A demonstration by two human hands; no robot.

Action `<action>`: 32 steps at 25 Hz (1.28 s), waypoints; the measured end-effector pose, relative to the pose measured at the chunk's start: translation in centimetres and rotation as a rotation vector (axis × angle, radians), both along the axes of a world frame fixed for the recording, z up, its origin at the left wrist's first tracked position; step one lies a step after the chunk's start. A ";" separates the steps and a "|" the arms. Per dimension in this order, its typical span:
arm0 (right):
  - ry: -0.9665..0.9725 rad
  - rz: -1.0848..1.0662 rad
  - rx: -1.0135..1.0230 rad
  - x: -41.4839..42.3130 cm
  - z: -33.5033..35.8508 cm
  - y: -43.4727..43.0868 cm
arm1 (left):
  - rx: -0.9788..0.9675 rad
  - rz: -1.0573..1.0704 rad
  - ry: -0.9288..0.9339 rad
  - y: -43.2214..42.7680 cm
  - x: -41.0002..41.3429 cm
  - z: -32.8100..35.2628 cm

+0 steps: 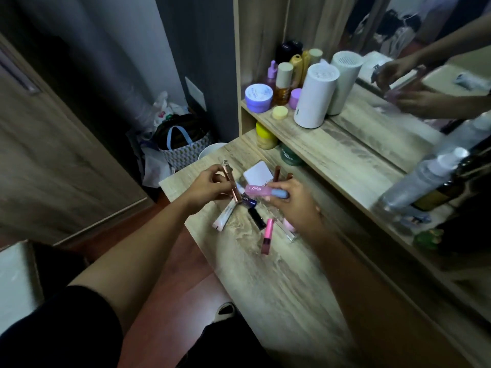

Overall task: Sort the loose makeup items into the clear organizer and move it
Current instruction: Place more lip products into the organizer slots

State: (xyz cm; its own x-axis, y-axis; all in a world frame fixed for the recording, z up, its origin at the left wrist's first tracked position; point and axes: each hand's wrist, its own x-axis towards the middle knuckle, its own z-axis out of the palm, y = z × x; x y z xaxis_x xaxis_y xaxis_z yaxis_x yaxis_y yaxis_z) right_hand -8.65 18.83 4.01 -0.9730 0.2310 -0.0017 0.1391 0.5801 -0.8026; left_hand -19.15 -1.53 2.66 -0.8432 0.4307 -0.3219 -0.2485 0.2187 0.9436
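My left hand (210, 189) grips a rose-gold makeup tube (230, 179), held upright above the wooden vanity table (279, 282). A pink tube with a blue cap (265, 193) lies sideways in my right hand (295, 205). The clear organizer (281, 221) sits under my right hand, mostly hidden and hard to make out. Loose items lie around it: a white tube (224, 217), a black tube (257, 217), a pink lip gloss (267, 236), a white compact (257, 174) and brown tubes (277, 172).
A shelf (332, 150) above the table holds jars, bottles and a white cylinder (316, 95). Spray bottles (425, 176) stand at the right by a mirror. Bags (183, 144) sit on the floor left of the table.
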 end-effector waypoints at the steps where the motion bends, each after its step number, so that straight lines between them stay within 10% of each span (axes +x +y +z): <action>1: 0.007 -0.034 -0.044 0.1 0.5 0.8 | 0.002 -0.001 0.018 0.8 0.2 0.5; 6: 0.057 -0.172 -0.191 0.5 1.7 3.9 | -0.019 0.113 0.038 4.8 0.6 1.4; 32: -0.113 -0.026 0.387 -1.5 -0.1 4.9 | -0.519 -0.135 0.508 10.0 -0.5 -1.6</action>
State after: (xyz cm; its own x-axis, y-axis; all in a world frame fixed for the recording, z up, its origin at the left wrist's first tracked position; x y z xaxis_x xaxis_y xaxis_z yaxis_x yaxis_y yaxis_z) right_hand -10.19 23.76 3.96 -0.9654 0.2602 -0.0160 0.2325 0.8314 -0.5047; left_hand -19.61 8.45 1.05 -0.8930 0.4395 -0.0966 0.2521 0.6663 0.7018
